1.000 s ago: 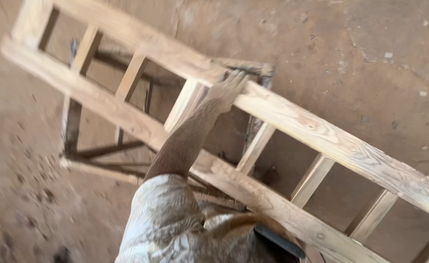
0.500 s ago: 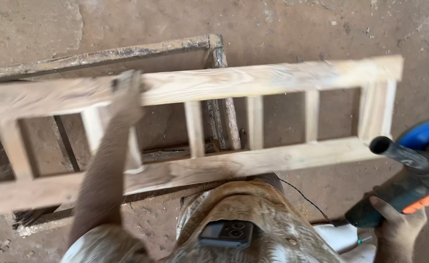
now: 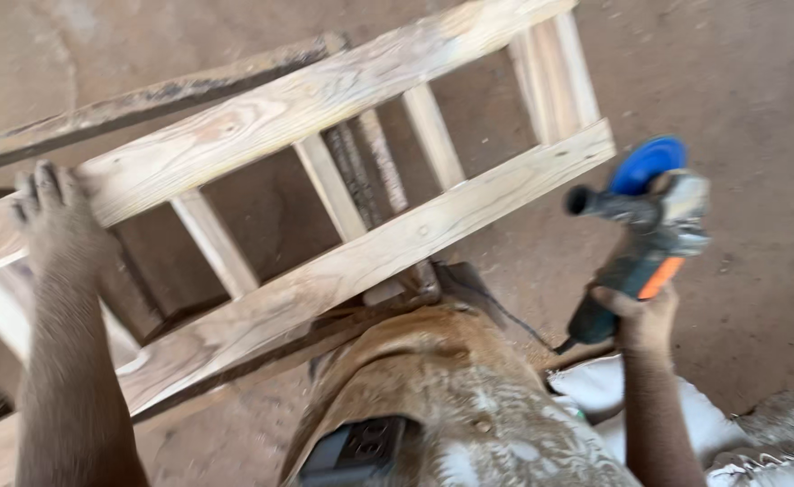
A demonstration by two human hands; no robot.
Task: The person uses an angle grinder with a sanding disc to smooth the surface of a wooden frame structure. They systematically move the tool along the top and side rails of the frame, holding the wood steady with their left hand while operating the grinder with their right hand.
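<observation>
The wooden frame point(image 3: 325, 189), a ladder-like piece of two long pale rails joined by short cross slats, lies tilted across a dark metal stand point(image 3: 171, 95) whose upper bar shows just beyond the frame's far rail. The frame's right end stops in open air, with bare dirt floor point(image 3: 740, 72) beyond it and nothing standing there. The gaps between the slats are open, showing the stand's bars and the floor beneath.

The left hand point(image 3: 54, 216) rests on the far rail toward the frame's left end, fingers curled over the rail's far edge and clamped on the wood. The right hand point(image 3: 642, 317) is off the frame's right end, well clear of the near rail, closed around the body of an angle grinder point(image 3: 645, 225). The grinder has an orange patch, a black side handle pointing back toward the frame, and a blue disc point(image 3: 650, 162) at its top; it touches no wood. Its black cord point(image 3: 514, 325) runs down from below the frame's near rail toward the tool.

Below the grinder, near the person's patterned shirt point(image 3: 451, 397), lies a white sack point(image 3: 604, 388); what it holds cannot be seen. A dark phone point(image 3: 356, 446) sits in the shirt's chest pocket.
</observation>
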